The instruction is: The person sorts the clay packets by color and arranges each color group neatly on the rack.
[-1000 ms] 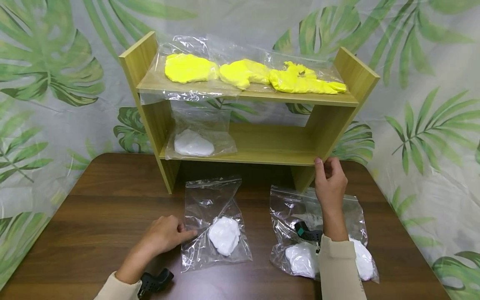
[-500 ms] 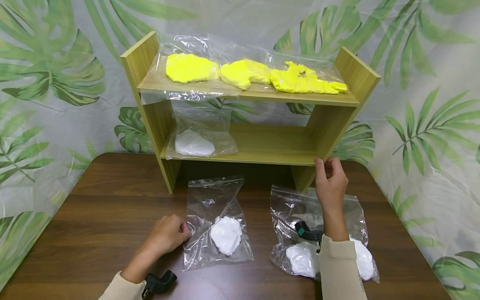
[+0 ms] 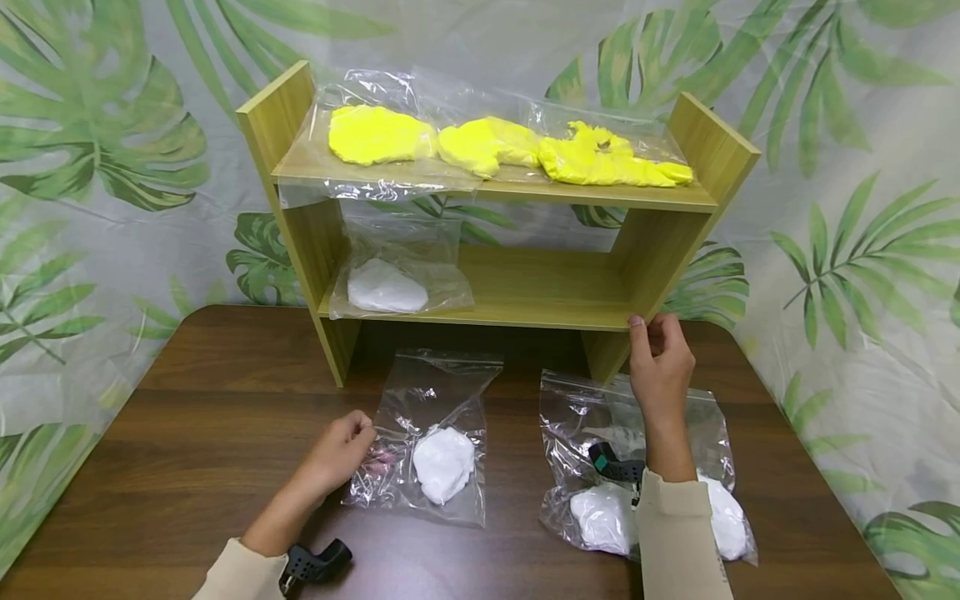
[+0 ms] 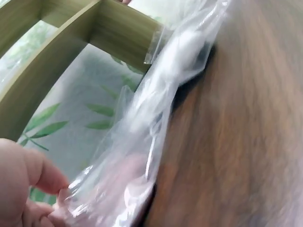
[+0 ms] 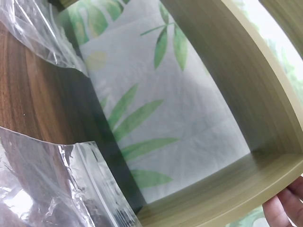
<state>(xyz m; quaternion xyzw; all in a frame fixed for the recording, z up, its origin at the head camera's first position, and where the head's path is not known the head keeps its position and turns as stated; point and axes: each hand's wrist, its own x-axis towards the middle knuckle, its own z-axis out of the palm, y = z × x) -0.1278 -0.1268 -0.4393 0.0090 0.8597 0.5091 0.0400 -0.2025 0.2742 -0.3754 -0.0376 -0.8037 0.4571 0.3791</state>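
Observation:
Thumb and fingers of my left hand (image 3: 335, 454) pinch the left edge of a clear zip bag (image 3: 431, 392) with a white lump (image 3: 444, 465) in it. In the left wrist view that bag (image 4: 163, 90) looks tilted up off the table, beside the hand (image 4: 23, 189). My right hand (image 3: 662, 367) holds the front edge of the wooden shelf's right side panel (image 3: 663, 267). Only its fingertips (image 5: 279, 210) show in the right wrist view, at the outer side of the panel.
Bags with yellow lumps (image 3: 382, 135) lie along the top shelf. A bagged white lump (image 3: 386, 287) sits at the left of the middle shelf. On the table (image 3: 187, 400), under my right forearm, lie bags with white lumps (image 3: 600, 518). A leaf-print cloth (image 3: 832, 250) hangs behind.
My left hand has gone from touching the bag with a straight finger to pinching its edge. The bag has shifted and turned, its top moving right. My right hand stays on the shelf.

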